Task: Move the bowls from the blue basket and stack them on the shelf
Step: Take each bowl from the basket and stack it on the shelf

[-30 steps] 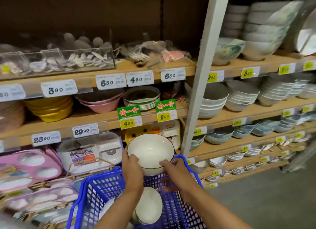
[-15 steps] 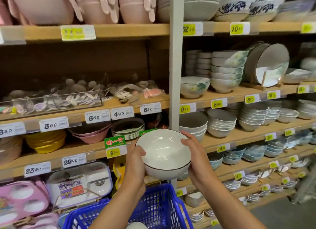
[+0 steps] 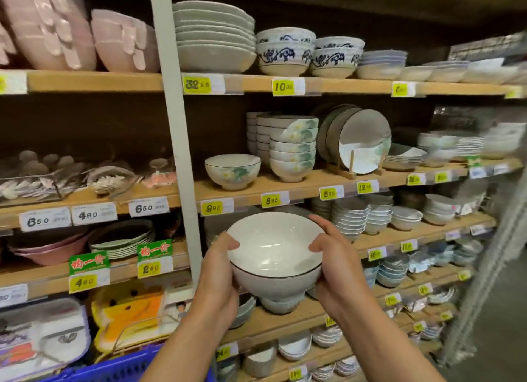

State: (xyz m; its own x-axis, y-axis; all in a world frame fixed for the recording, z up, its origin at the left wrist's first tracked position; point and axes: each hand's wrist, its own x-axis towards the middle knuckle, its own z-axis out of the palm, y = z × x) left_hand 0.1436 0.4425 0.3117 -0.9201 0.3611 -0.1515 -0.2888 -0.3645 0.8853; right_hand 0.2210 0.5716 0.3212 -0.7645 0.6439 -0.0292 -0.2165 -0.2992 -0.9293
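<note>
White bowl (image 3: 273,247), dark-rimmed and empty, was held before the shelves, left hand (image 3: 219,273) gripped its left side, right hand (image 3: 339,270) its right, thumbs over the rim, blue basket (image 3: 119,370) showed only an edge, near left, contents hidden, flowered bowl (image 3: 232,170) stood on the wooden shelf (image 3: 285,189) above.

glossy glazed ceramic bowl (image 3: 273,253) — raw wooden shelf (image 3: 285,186), blue plastic basket (image 3: 119,367)

Pink tubs (image 3: 57,31) sit at the upper left, with a stack of grey plates (image 3: 214,31) right of the white post (image 3: 174,142). At centre right a plate (image 3: 362,142) stands upright in a wooden rack (image 3: 352,169). Yellow price tags (image 3: 288,86) line the edges. A yellow child's tray (image 3: 128,310) is at the lower left.
</note>
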